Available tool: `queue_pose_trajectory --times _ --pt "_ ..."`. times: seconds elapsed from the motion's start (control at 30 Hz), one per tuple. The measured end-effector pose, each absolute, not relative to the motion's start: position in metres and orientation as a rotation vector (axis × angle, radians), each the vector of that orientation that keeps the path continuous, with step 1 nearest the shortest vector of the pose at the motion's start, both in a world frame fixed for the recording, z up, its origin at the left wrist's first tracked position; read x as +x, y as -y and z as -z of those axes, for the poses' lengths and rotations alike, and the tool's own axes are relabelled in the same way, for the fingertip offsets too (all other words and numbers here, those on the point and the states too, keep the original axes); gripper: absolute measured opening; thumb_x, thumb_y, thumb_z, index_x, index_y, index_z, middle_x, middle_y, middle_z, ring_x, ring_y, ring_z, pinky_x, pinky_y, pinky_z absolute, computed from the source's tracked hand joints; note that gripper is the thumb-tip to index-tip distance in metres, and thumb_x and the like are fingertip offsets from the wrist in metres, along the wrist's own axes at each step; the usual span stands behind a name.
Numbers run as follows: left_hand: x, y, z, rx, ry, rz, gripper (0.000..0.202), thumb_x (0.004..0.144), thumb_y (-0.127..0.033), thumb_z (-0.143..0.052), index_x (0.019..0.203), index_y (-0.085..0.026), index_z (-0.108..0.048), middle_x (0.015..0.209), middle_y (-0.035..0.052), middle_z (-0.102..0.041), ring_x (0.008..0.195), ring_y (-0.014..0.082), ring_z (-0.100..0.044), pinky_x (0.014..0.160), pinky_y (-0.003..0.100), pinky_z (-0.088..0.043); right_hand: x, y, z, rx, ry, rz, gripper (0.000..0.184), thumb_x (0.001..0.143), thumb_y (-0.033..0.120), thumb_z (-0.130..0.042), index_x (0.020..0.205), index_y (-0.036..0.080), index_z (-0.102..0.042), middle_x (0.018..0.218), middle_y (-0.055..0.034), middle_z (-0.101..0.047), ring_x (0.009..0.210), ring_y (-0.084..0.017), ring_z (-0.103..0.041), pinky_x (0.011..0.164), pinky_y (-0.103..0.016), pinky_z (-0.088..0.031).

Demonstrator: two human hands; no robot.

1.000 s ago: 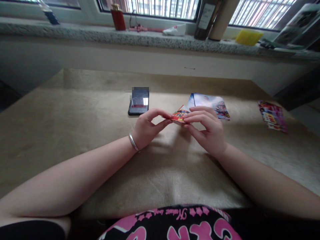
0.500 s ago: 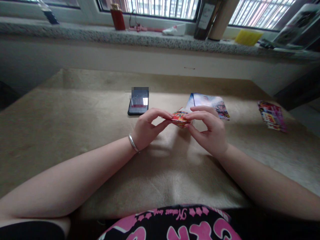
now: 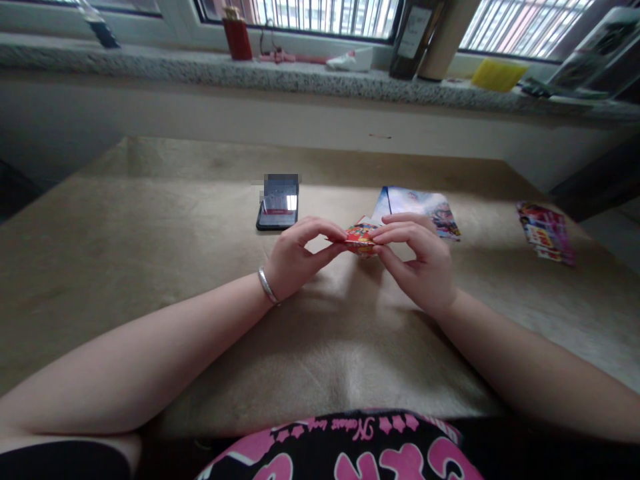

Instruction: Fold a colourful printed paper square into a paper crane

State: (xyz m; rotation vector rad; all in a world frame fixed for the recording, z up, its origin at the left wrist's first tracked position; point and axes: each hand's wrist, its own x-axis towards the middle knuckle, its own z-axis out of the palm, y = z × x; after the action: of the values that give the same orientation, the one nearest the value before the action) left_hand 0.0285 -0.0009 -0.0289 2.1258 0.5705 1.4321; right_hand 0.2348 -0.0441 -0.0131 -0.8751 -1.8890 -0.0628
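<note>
Both my hands pinch a small folded piece of red printed paper (image 3: 361, 237) just above the tan table (image 3: 150, 240). My left hand (image 3: 299, 257), with a silver bangle on the wrist, grips its left end between thumb and fingers. My right hand (image 3: 419, 260) grips the right end the same way. The paper is mostly covered by my fingertips.
A dark phone (image 3: 278, 208) lies on the table behind my left hand. A blue picture sheet (image 3: 425, 208) lies behind my right hand, and a pink printed packet (image 3: 545, 233) at the far right. The stone windowsill (image 3: 280, 75) holds a red container, bottles and a yellow object.
The red paper has been folded from a wider, flatter piece into a narrower one, and my fingertips have drawn closer together. My arms have barely moved.
</note>
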Motion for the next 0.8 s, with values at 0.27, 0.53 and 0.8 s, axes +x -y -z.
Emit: queue_pose_trajectory --times 0.27,0.53,0.8 --pt "0.0289 0.0036 0.0256 2.182 -0.637 -1.425 0.004 0.082 -0.021 -0.067 0.083 -0.017 -0.066 0.084 0.0035 -0.071 0.079 0.0129 -0.065 0.076 0.027 -0.053 0.2352 0.0429 0.0155 -0.879 1.864 0.050 0.004 0.082 0.023 -0.065 0.084 0.027 -0.065 0.084 -0.0002 -0.073 0.096 -0.022 -0.065 0.086 -0.044 -0.052" --pt "0.0296 0.0016 0.0274 2.162 -0.592 -1.432 0.002 0.081 -0.017 -0.067 0.082 -0.017 -0.066 0.085 0.0041 -0.071 0.079 0.0130 -0.066 0.076 0.027 -0.053 0.2359 0.0426 0.0167 -0.862 1.873 0.042 0.009 0.080 0.019 -0.066 0.083 0.027 -0.063 0.085 0.0006 -0.073 0.096 -0.022 -0.064 0.087 -0.044 -0.052" --pt "0.0300 0.0026 0.0276 2.219 -0.594 -1.452 0.005 0.079 -0.014 -0.065 0.078 -0.017 -0.061 0.084 0.0037 -0.070 0.076 0.0121 -0.065 0.071 0.026 -0.052 0.2348 0.0435 0.0147 -0.877 1.878 -0.003 0.014 0.077 0.014 -0.063 0.084 0.026 -0.061 0.084 -0.0008 -0.072 0.097 -0.022 -0.062 0.088 -0.042 -0.050"
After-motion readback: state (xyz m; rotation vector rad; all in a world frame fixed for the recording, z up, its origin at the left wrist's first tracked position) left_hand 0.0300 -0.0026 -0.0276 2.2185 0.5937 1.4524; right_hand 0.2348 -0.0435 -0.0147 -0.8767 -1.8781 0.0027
